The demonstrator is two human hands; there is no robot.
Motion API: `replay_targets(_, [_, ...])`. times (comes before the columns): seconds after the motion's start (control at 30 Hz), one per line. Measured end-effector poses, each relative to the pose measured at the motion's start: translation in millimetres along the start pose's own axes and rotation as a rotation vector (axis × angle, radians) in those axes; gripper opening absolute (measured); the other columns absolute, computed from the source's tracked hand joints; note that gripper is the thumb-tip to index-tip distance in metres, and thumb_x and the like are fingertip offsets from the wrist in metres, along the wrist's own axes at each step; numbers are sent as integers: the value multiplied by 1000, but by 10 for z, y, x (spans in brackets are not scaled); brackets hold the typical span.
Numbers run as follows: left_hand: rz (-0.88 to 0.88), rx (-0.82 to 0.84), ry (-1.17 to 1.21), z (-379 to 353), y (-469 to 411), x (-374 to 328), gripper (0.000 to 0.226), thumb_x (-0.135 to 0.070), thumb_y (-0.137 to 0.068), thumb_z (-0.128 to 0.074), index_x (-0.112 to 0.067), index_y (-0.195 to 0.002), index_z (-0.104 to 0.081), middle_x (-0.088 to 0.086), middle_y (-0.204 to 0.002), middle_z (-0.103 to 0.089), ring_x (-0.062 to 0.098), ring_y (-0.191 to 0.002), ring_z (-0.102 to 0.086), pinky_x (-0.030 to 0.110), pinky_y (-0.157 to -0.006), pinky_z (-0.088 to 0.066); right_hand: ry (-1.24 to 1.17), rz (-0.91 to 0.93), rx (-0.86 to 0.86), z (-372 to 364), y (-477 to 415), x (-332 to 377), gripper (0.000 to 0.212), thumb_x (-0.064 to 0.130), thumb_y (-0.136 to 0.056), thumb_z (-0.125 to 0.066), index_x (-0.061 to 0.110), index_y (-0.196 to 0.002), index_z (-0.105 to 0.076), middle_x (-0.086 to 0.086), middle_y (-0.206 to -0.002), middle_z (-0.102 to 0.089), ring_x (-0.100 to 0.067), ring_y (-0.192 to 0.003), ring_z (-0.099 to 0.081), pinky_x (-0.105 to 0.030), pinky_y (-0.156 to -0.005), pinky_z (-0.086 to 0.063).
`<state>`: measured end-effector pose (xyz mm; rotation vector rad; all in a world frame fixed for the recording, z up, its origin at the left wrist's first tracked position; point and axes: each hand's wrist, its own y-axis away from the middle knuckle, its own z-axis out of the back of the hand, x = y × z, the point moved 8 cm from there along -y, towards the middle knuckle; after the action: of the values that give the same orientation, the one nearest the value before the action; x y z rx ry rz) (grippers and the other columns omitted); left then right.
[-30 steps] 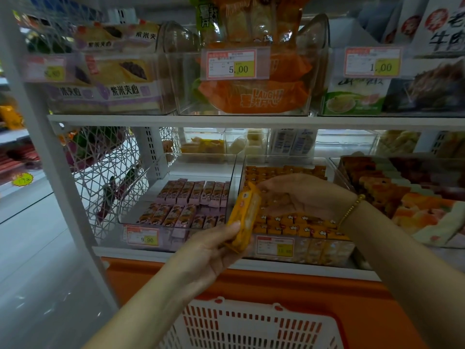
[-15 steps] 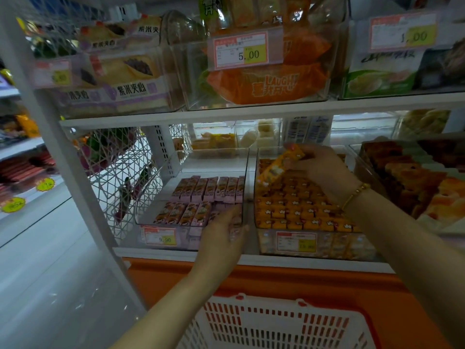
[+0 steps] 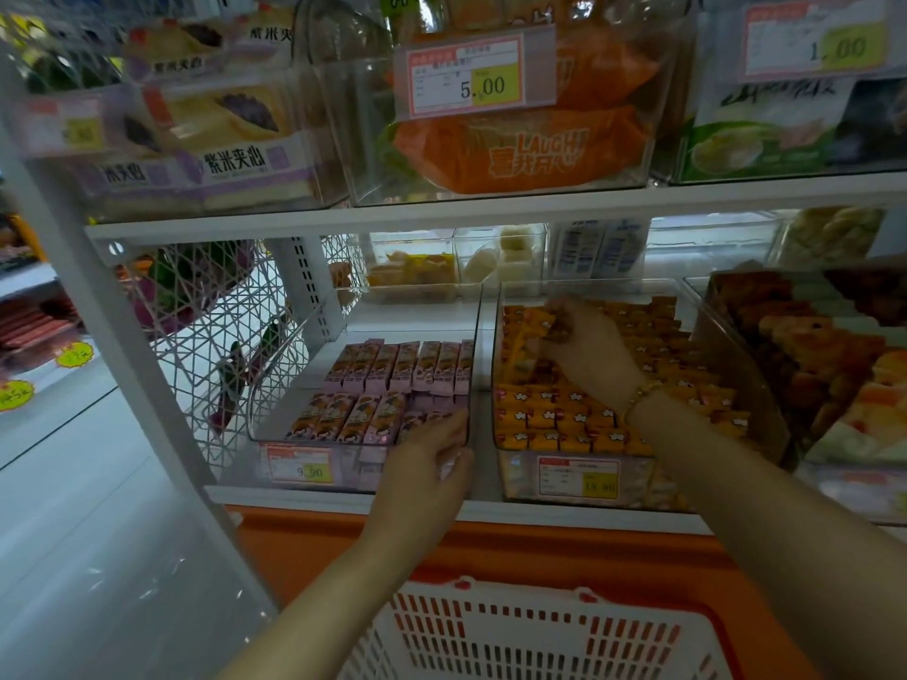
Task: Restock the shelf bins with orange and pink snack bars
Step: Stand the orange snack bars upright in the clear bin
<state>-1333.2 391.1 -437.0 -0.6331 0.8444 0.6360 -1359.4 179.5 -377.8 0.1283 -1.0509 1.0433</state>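
The right hand point(image 3: 584, 346) pinched 1 orange snack bar point(image 3: 532, 331) tightly, tilting it over the rows just beneath in the orange bin point(image 3: 520, 478), likely to slot it in. The left hand point(image 3: 422, 463) lay slack and empty against the pink bin point(image 3: 275, 375), probably steadying it. The pink bars point(image 3: 392, 370) sat just beyond its fingertips.

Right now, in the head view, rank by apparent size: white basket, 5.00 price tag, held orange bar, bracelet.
1. white basket (nearest the camera)
2. 5.00 price tag
3. orange bar, partly hidden by right hand, and bracelet: too alike to rank
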Motion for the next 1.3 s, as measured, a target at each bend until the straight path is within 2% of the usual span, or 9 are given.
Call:
replay_targets(0.13, [37, 19, 49, 9, 7, 8, 44, -12, -94, -54, -16, -138, -45, -9, -129, -49, 0, -115, -48, 1, -93, -37, 251, 72, 161, -274, 68, 29, 27, 14, -81, -72, 11, -106, -65, -5, -110, -65, -18, -104, -59, -25, -89, -45])
replay_targets(0.27, [36, 2, 48, -1, 20, 0, 45, -15, -94, -55, -18, -137, -45, -10, -127, -47, -15, -101, -46, -4, -91, -35, 638, 125, 271, -429, 90, -1, 29, 30, -98, -47, 18, -110, -70, -9, -116, -61, -23, -108, -52, -30, -97, -36])
replay_targets(0.33, [44, 5, 58, -16, 25, 13, 45, -15, -94, -54, -19, -138, -44, -9, -130, -47, -18, -100, -45, -3, -92, -35, 602, 108, 268, -429, 51, -32, 29, 26, -99, -45, 14, -109, -70, -10, -116, -61, -23, -107, -53, -27, -94, -34])
replay_targets(0.5, [90, 13, 112, -37, 27, 63, 46, -20, -93, -55, -25, -138, -44, -10, -140, -46, -16, -102, -46, 3, -92, -39, 253, -60, 155, -315, -92, -176, 33, 18, -97, -51, 11, -128, -54, -1, -120, -57, -21, -114, -53, -12, -77, -34])
replay_targets(0.63, [102, 5, 128, -50, 33, 76, 47, -22, -93, -56, -29, -138, -43, -11, -141, -45, -18, -102, -45, 3, -92, -38, 445, -62, 173, -399, -170, -266, 26, 23, -94, -56, 13, -117, -64, -7, -124, -60, -22, -115, -54, -27, -94, -42])
replay_targets(0.87, [120, 8, 145, -60, 50, 49, 49, -18, -92, -58, -25, -138, -43, -11, -136, -47, -19, -102, -44, 3, -91, -41, 341, -40, 24, -347, -134, -241, 15, 8, -92, -54, 5, -99, -67, -11, -108, -66, -23, -103, -58, -29, -87, -44])
replay_targets(1.07, [136, 24, 160, -61, 58, 32, 50, -17, -92, -58, -22, -139, -42, -9, -136, -47, -6, -110, -47, 17, -98, -38, 315, 3, -4, -342, -72, -206, 16, -5, -93, -41, 1, -100, -54, -18, -93, -63, -28, -83, -58, -28, -58, -39])
replay_targets(1.2, [144, 34, 132, -64, 67, 31, 52, -13, -91, -58, -19, -140, -40, -5, -138, -47, -1, -113, -47, 13, -93, -37, 246, 38, -72, -260, 8, -65, 24, -5, -95, -38, -1, -118, -44, -11, -75, -57, -22, -63, -53, -31, -50, -40])
replay_targets(1.3, [143, 14, 129, -28, 93, -18, 51, -11, -92, -58, -17, -140, -42, -7, -133, -49, -4, -109, -47, 4, -85, -37, 104, 151, -245, 10, 118, 191, 13, 6, -98, -41, 2, -108, -48, -2, -64, -50, -12, -51, -45, -26, -44, -33])
